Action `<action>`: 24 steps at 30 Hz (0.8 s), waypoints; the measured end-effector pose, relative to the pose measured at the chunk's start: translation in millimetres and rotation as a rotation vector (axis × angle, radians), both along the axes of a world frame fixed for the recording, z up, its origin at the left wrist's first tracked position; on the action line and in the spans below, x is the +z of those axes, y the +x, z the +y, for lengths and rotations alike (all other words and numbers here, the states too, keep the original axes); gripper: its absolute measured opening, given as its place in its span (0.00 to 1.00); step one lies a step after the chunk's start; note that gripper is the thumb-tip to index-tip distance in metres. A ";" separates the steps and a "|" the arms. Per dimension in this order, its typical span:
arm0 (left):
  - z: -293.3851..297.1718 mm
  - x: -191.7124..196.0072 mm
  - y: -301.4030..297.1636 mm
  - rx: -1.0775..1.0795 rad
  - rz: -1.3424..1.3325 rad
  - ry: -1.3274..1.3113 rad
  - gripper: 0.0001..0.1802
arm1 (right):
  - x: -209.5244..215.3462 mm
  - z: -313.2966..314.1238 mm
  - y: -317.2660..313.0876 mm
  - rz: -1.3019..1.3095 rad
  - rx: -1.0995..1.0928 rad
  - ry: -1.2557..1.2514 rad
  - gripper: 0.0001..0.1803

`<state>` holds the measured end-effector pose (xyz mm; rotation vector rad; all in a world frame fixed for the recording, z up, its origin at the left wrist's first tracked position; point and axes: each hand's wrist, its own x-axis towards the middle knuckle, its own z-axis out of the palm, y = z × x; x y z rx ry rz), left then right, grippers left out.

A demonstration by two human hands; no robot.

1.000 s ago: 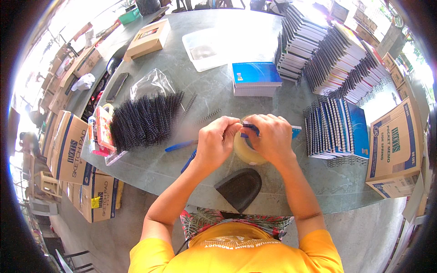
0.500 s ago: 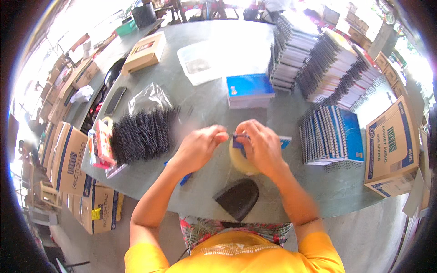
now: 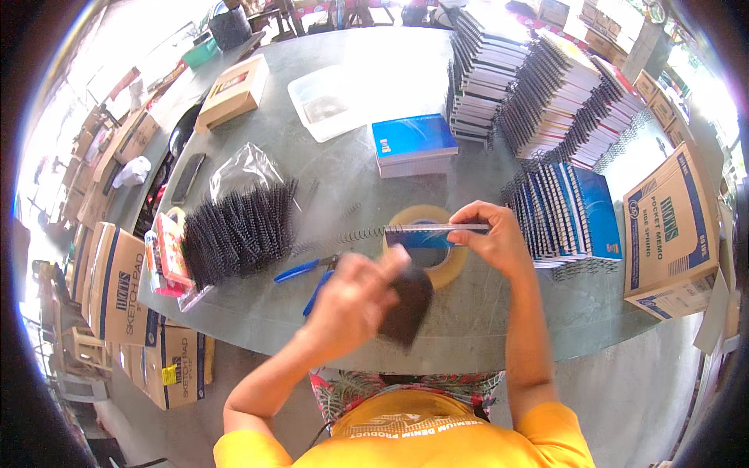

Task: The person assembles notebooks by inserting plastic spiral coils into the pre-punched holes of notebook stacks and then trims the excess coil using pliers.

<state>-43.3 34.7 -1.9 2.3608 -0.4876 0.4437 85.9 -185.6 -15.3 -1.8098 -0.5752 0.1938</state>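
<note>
Threading a coil (image 3: 360, 234) into a notebook (image 3: 427, 227), apparently: right hand (image 3: 493, 234) pinched the notebook over the tape roll (image 3: 451, 269); left hand (image 3: 351, 300) was blurred, grip unclear. Next move likely needed steady alignment.

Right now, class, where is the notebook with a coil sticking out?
Just right of centre in the head view, the notebook is pinched in the right hand, overlapping the tape roll.
</note>
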 end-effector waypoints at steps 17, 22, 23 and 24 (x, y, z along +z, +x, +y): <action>9.8 23.8 35.5 0.197 -0.209 0.097 0.23 | -39.3 8.2 -12.8 0.242 0.041 0.323 0.13; -0.4 9.5 36.9 -0.083 0.005 0.195 0.20 | -39.5 11.1 -7.9 0.225 0.094 0.369 0.14; 0.6 9.0 38.8 -0.020 -0.120 0.149 0.19 | -38.5 11.2 -7.0 0.207 0.100 0.360 0.14; 0.7 13.4 42.8 0.070 -0.190 0.168 0.19 | -42.3 11.2 -8.0 0.202 0.098 0.352 0.14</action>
